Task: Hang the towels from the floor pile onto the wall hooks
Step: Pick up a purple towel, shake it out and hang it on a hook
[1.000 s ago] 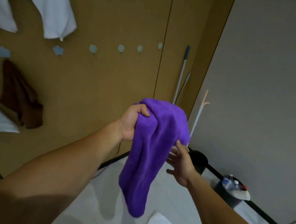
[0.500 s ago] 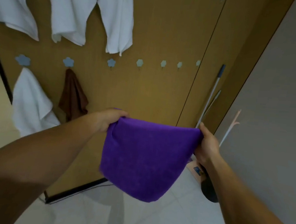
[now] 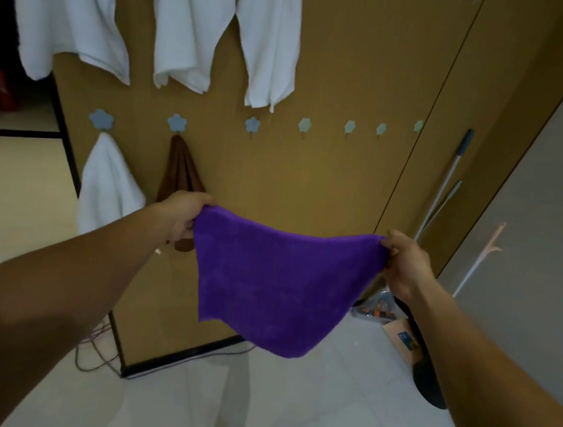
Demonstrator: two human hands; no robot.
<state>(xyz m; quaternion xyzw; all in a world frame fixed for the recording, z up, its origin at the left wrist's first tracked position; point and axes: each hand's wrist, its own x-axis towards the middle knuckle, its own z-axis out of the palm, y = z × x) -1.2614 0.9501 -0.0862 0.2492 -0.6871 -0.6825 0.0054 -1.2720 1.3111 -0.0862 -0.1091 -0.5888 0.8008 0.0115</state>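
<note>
A purple towel [image 3: 283,282] hangs spread out in front of me, held by its two upper corners. My left hand [image 3: 182,215] grips the left corner and my right hand [image 3: 406,263] pinches the right corner. Behind it is a brown wall panel with a row of flower-shaped hooks. The hook [image 3: 252,124] right of the brown towel is bare, as are several more hooks [image 3: 349,126] further right. A brown towel [image 3: 182,173] and a white towel [image 3: 107,182] hang on the left hooks. Three white towels [image 3: 191,25] hang higher up.
A mop handle [image 3: 448,181] leans in the corner at right, beside a grey wall. A dark bin [image 3: 426,375] and a cardboard box [image 3: 402,338] sit on the tiled floor below my right arm. Cables [image 3: 95,350] lie by the panel's base.
The bunched towel, first held mainly in my left hand, has been spread wide between both hands. My view has lifted from the floor toward the hooks and come closer.
</note>
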